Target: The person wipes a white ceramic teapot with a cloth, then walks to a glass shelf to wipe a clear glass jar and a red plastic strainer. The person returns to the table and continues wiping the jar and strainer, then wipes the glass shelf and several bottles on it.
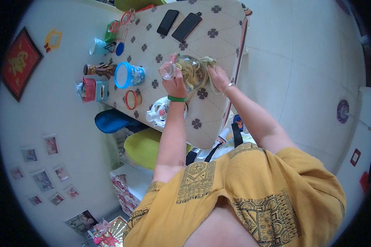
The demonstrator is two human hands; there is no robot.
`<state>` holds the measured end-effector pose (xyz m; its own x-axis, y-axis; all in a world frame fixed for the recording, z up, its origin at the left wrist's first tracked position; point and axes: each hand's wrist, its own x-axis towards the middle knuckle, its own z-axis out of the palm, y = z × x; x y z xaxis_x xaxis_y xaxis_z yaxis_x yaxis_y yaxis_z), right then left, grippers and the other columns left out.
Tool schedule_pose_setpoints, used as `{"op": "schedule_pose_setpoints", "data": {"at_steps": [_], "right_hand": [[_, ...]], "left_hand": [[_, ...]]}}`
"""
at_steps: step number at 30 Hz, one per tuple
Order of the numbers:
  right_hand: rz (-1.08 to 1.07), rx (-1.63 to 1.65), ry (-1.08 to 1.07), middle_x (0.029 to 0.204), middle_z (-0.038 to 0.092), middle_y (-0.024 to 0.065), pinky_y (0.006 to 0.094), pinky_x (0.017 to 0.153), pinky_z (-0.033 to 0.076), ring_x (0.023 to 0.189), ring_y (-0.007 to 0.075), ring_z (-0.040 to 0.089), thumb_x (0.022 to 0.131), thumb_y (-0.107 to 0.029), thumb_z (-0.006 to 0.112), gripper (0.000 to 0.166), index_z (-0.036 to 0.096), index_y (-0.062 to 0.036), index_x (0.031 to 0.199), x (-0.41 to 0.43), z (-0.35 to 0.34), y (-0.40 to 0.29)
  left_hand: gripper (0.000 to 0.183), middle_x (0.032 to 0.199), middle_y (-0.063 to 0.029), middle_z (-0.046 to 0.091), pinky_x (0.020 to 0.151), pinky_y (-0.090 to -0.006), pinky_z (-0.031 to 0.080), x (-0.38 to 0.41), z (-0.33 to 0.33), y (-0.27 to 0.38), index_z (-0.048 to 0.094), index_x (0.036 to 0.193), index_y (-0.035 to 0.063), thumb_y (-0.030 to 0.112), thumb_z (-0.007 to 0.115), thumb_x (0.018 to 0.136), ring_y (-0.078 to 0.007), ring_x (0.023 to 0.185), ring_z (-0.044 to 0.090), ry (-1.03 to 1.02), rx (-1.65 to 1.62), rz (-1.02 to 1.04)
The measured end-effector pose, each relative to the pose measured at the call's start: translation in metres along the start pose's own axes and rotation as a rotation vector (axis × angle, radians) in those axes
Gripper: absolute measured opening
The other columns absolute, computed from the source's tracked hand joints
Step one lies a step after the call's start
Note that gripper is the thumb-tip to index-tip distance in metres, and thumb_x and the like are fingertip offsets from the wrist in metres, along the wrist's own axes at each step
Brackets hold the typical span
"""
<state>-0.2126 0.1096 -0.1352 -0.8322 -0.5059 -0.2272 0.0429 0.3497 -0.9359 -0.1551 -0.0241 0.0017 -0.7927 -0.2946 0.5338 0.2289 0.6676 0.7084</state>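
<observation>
A round clear glass jar (190,72) with pale and brownish pieces inside is tilted over the table, its narrow clear top (167,70) pointing left. My left hand (174,85), with a green band at the wrist, grips the jar around its neck. On the jar's other side, my right hand (218,77) holds a pale greenish cloth (210,62) against the glass. Part of the cloth hangs below the fingers. Close to my left forearm is a white plastic jug (157,111) with a handle and cap, partly hidden by that arm.
The patterned tablecloth (204,106) carries a blue lidded tub (129,75), a red-rimmed container (131,99) and two dark phones (167,22) (187,27). Cups and small boxes line the wall side. A lime-green chair (143,148) and a blue chair (114,121) stand by the table.
</observation>
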Motion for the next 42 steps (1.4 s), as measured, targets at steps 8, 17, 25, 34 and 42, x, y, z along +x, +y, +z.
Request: {"op": "schedule_pose_setpoints", "data": {"at_steps": [8, 17, 25, 34, 42], "right_hand": [[-0.085, -0.243, 0.32, 0.108, 0.054, 0.0167, 0.041, 0.091, 0.041, 0.104, 0.034, 0.051, 0.092, -0.029, 0.049, 0.032, 0.063, -0.0038, 0.107, -0.065, -0.037, -0.018], [-0.493, 0.034, 0.284, 0.122, 0.053, 0.0155, 0.0417, 0.096, 0.036, 0.113, 0.0325, 0.048, 0.092, -0.025, 0.049, 0.035, 0.057, -0.0106, 0.123, -0.063, -0.072, -0.101], [-0.815, -0.389, 0.109, 0.137, 0.048, 0.0073, 0.0424, 0.107, 0.03, 0.128, 0.0302, 0.041, 0.092, -0.021, 0.052, 0.045, 0.047, -0.0198, 0.137, -0.043, -0.079, -0.094], [0.073, 0.584, -0.373, 0.119, 0.059, 0.0131, 0.0312, 0.098, 0.038, 0.108, 0.022, 0.054, 0.095, -0.046, 0.034, 0.057, 0.055, -0.0015, 0.123, 0.046, -0.022, -0.046], [-0.009, 0.507, 0.189, 0.113, 0.062, 0.0163, 0.0334, 0.095, 0.04, 0.106, 0.027, 0.057, 0.098, -0.043, 0.036, 0.05, 0.055, -0.0027, 0.122, -0.003, 0.012, -0.013]], "left_hand": [[0.042, 0.119, -0.0115, 0.061, 0.108, -0.0425, 0.027, 0.003, -0.005, -0.001, 0.055, 0.111, -0.0008, 0.03, 0.064, 0.084, -0.0286, 0.124, 0.048, -0.231, -0.21, 0.027], [0.056, 0.129, -0.0218, 0.048, 0.105, -0.0472, 0.026, -0.009, 0.018, 0.026, 0.048, 0.12, -0.0001, 0.035, 0.069, 0.082, -0.035, 0.121, 0.043, 0.173, 0.21, 0.077], [0.06, 0.123, -0.0216, 0.05, 0.096, -0.0492, 0.032, -0.055, 0.039, 0.02, 0.046, 0.127, -0.0004, 0.038, 0.062, 0.084, -0.038, 0.112, 0.046, 0.292, 0.384, -0.271], [0.045, 0.114, -0.0144, 0.055, 0.094, -0.0404, 0.037, -0.035, 0.02, -0.007, 0.051, 0.115, 0.0007, 0.024, 0.065, 0.078, -0.0284, 0.105, 0.051, 0.196, -0.024, -0.218], [0.048, 0.115, -0.0182, 0.045, 0.097, -0.0441, 0.033, -0.013, -0.008, -0.02, 0.051, 0.114, 0.001, 0.025, 0.068, 0.075, -0.032, 0.11, 0.044, 0.091, 0.208, 0.038]]}}
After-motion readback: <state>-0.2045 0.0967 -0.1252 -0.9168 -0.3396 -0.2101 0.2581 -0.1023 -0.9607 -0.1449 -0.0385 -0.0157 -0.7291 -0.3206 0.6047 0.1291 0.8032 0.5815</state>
